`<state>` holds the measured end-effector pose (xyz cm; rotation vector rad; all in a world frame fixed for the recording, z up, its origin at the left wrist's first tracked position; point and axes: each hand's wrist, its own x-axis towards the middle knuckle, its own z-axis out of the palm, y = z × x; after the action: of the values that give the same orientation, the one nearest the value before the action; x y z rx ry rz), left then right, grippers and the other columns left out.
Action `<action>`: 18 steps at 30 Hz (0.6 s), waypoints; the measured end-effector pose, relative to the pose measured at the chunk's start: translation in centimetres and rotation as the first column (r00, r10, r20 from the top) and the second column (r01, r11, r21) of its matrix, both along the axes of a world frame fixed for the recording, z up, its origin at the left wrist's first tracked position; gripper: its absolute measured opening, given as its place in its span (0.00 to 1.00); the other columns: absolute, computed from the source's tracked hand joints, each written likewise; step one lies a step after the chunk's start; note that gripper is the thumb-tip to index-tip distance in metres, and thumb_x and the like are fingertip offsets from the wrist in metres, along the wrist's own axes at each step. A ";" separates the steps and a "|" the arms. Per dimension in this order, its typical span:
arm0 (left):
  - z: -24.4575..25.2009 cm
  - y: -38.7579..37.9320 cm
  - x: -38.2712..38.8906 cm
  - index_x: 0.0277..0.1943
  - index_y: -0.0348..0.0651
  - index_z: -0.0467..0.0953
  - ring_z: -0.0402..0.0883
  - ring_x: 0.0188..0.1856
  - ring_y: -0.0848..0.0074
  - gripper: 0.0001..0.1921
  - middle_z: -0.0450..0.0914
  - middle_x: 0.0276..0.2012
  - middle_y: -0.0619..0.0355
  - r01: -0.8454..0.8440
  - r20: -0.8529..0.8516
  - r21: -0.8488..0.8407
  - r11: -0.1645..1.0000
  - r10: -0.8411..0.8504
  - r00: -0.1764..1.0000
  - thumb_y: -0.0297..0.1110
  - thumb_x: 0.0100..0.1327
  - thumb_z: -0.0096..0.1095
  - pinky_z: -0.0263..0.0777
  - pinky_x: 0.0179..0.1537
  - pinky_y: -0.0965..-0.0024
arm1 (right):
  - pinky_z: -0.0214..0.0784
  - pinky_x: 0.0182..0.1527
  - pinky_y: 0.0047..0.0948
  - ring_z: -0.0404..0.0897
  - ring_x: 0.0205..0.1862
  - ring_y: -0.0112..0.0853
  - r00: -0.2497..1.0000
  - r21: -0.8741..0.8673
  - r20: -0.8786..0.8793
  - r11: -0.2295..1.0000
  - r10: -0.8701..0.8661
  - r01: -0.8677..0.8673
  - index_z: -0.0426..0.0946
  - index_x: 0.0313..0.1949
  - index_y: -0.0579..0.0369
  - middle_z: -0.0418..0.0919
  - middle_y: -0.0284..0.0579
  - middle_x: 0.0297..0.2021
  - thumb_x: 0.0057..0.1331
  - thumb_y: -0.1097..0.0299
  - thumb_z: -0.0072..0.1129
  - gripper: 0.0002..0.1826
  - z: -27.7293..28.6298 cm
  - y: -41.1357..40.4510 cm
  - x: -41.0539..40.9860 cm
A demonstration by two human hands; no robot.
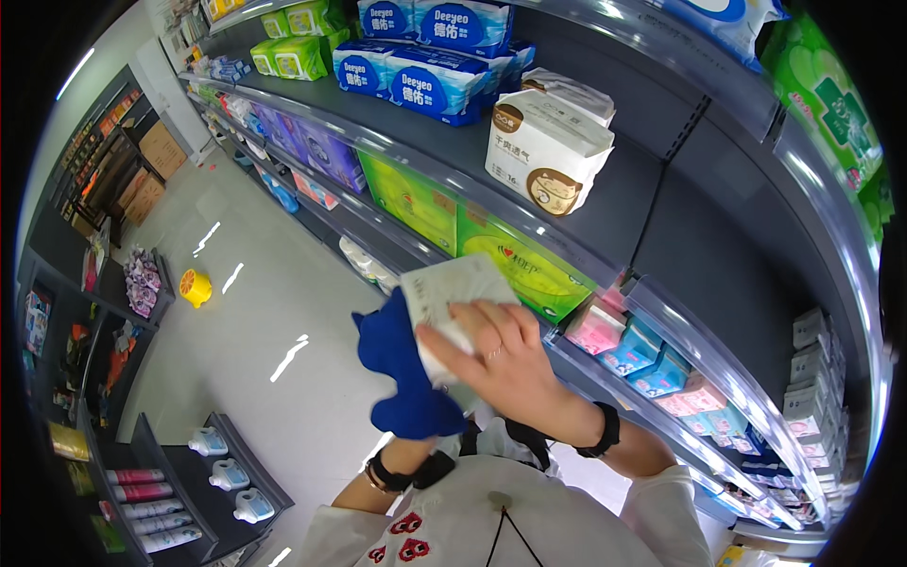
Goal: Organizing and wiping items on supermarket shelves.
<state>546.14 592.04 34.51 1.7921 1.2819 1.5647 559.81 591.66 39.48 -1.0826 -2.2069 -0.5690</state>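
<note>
A white soft-wrapped package (pixel 453 290) is held up in front of my chest, tilted, with faint print on its face. My right hand (pixel 496 340) lies over it, thumb and curled fingers gripping its near side. A dark blue cloth (pixel 404 368) hangs in folds along the package's left side. My left hand (pixel 414 448) comes up from below and is mostly hidden behind the cloth, with its fingers out of sight; it appears to hold the cloth against the package. On the shelf above, similar white packages (pixel 545 152) stand one behind the other.
Blue wipes packs (pixel 439 81) and green packs (pixel 290 57) sit farther left on the dark shelf (pixel 616 191). Clear edge strips (pixel 496 212) run along it. Green boxes (pixel 524 266) and small tissue packs (pixel 638 354) fill lower shelves. A yellow bucket (pixel 195 287) stands on the floor.
</note>
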 end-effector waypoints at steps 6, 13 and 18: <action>0.0 1.5 -0.9 0.54 0.39 0.72 0.77 0.48 0.70 0.20 0.77 0.47 0.54 0.098 0.148 -0.069 0.993 -0.087 0.985 0.33 0.59 0.63 0.70 0.50 0.67 | 0.60 0.56 0.34 0.71 0.53 0.35 0.987 -0.035 -0.115 0.992 0.113 -0.118 0.77 0.57 0.40 0.71 0.42 0.52 0.55 0.70 0.59 0.28 -0.1 -0.7 0.2; 1.8 3.2 -4.2 0.56 0.38 0.72 0.77 0.49 0.71 0.22 0.77 0.48 0.54 0.215 0.480 -0.182 0.960 -0.104 0.871 0.33 0.58 0.64 0.71 0.51 0.67 | 0.60 0.56 0.37 0.69 0.56 0.39 0.801 -0.108 -0.532 0.916 0.275 -0.386 0.75 0.57 0.45 0.69 0.47 0.55 0.40 0.74 0.74 0.39 -0.2 -1.3 0.0; 3.0 2.5 0.0 0.57 0.37 0.72 0.77 0.50 0.71 0.24 0.77 0.49 0.53 -0.107 0.178 -0.010 0.994 0.107 0.978 0.32 0.58 0.65 0.71 0.52 0.67 | 0.63 0.64 0.41 0.67 0.64 0.38 0.169 -0.168 -0.982 0.815 -0.087 -0.555 0.46 0.69 0.54 0.62 0.51 0.61 0.48 0.75 0.79 0.56 -3.5 -0.9 -1.4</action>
<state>546.18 594.52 37.48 1.5645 1.3109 1.7399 558.44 590.72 35.93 -0.8373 -1.1987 0.8207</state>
